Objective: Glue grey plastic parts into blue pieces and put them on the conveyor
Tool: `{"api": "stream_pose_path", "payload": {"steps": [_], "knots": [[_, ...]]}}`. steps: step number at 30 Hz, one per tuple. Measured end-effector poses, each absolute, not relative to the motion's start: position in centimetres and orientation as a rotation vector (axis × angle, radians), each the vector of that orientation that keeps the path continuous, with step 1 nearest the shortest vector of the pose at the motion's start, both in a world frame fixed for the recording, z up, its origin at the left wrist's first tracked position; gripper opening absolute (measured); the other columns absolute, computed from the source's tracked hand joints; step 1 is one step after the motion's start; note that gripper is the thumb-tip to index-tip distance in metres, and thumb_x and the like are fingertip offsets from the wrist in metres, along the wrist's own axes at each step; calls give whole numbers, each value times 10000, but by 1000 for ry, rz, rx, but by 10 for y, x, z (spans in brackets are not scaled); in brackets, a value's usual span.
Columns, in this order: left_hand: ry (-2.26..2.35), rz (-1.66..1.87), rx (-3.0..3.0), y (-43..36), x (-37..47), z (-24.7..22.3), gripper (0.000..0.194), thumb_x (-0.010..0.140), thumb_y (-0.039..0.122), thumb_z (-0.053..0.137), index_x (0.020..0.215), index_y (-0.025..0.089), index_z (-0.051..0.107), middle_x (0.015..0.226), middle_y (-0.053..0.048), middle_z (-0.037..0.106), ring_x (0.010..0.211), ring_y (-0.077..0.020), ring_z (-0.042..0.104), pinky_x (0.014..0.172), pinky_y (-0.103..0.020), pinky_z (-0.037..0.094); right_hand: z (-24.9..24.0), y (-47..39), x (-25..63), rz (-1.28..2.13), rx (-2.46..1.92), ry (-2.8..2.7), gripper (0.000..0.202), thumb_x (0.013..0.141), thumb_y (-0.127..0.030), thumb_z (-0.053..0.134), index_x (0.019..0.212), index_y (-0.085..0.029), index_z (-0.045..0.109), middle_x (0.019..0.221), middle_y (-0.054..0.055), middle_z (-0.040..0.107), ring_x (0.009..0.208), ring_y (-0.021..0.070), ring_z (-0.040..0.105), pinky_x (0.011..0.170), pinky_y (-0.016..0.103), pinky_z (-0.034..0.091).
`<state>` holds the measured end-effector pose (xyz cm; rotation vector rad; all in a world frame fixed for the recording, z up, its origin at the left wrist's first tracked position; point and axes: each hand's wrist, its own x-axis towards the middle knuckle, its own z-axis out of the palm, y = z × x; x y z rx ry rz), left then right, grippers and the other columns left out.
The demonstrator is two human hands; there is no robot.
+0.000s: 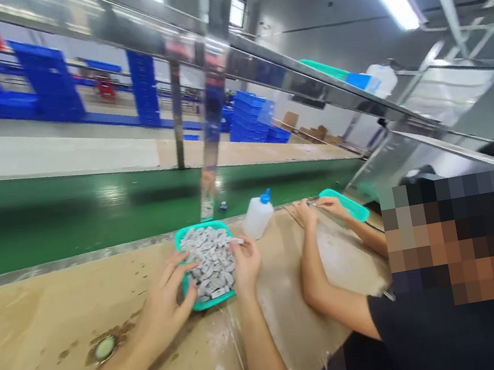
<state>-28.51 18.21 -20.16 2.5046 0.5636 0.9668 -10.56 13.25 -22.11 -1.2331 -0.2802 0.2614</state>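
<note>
A teal tray (179, 239) heaped with several small grey parts (210, 260) sits on the tan worktop near the green belt. My left hand (164, 300) rests against the tray's left side, fingers spread over its rim and the parts. My right hand (245, 261) is at the tray's right edge and pinches one small grey part (236, 241) between thumb and fingertips.
A white squeeze bottle with a blue cap (258, 215) stands right of the tray. A co-worker's hands (319, 207) work beside a second teal tray (349, 205) at the right. The green conveyor belt (67, 215) runs behind; a steel post (205, 148) rises from it. A round stained spot (104, 348) marks the worktop.
</note>
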Motion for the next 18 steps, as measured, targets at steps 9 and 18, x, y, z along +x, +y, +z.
{"api": "stream_pose_path", "payload": {"steps": [9,18], "knots": [[1076,999,2355,205,-412,-193,244,920,297,453,1002,202,663,1174,-81,606,1165,-245,541,1054,-420,416,-207,126,-122,43,-1319,-336,435,716,-475,727,940,-139,567,765,58,694,705,188,696,740,353,576],[1310,693,2270,265,-428,-187,323,923,341,385,1088,199,623,1205,-58,603,1111,-254,565,936,-376,439,-211,121,-122,104,-1448,-311,545,823,-505,613,1194,-105,626,1059,147,711,905,211,692,899,400,544]]}}
